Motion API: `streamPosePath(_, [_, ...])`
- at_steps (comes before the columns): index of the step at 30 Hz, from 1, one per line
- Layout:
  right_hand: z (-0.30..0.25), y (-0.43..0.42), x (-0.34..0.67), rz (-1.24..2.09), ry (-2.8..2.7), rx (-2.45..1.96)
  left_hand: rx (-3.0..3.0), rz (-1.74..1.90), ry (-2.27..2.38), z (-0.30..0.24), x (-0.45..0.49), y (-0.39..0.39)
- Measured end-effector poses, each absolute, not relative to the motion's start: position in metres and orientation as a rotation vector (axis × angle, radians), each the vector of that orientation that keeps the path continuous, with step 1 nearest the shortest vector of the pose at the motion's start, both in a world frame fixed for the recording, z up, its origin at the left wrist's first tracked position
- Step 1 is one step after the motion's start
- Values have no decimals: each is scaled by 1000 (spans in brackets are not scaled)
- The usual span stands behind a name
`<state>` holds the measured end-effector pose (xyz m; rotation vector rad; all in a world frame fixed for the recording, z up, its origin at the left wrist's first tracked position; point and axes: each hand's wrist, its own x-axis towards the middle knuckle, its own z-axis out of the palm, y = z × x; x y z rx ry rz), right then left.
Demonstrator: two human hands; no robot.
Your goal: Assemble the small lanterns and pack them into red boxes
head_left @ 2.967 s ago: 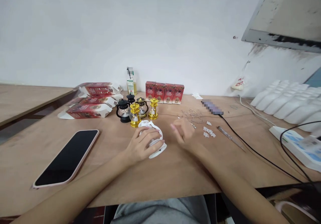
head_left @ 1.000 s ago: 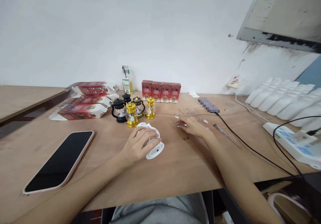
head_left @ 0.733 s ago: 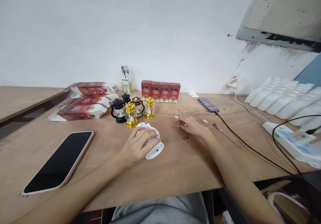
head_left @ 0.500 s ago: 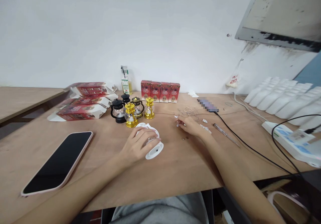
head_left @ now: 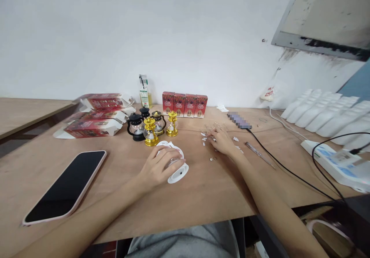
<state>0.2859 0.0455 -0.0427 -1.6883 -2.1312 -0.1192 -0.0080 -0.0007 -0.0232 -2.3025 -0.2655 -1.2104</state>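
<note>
A white lantern (head_left: 178, 176) with a clear middle lies tilted on its side on the table, and my left hand (head_left: 160, 166) is wrapped around it. My right hand (head_left: 222, 141) is over several thin bent metal wires (head_left: 207, 128), its fingers bent downward with a gap by the thumb; its fingertips are partly hidden and I see nothing held. Small white pieces (head_left: 204, 139) lie just left of its fingers. Two small round discs (head_left: 211, 159) rest nearer to me. Beyond my left hand stand gold lanterns (head_left: 151, 133) and black lanterns (head_left: 136, 128).
Red printed boxes (head_left: 185, 106) stand by the wall, and opened red cartons (head_left: 92, 128) lie at left. A phone (head_left: 67, 186) is front left. To the right are a screwdriver (head_left: 260, 154), a cabled phone (head_left: 238, 120), a power strip (head_left: 332, 165) and white bottles (head_left: 326, 113).
My right hand has shifted slightly right and away from me, off the small white pieces and over the wires. My left hand keeps its hold on the white lantern.
</note>
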Motion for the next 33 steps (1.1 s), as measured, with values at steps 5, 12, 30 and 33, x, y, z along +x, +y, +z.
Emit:
streamPosePath(5, [-45, 44, 283, -200, -2171, -1725, -2309, -1199, -265, -23, -9, -2])
streamPosePath(12, [-43, 45, 281, -214, -2211, -1718, -2332, -1146, -280, -20, -10, -3])
streamPosePath(30, [-38, 39, 277, 49, -2218, -1515, -2369, -1228, -322, -28, -9, 0])
streamPosePath(33, [-37, 38, 273, 123, -2174, -1447, -2415, -1275, -384, -28, -9, -2])
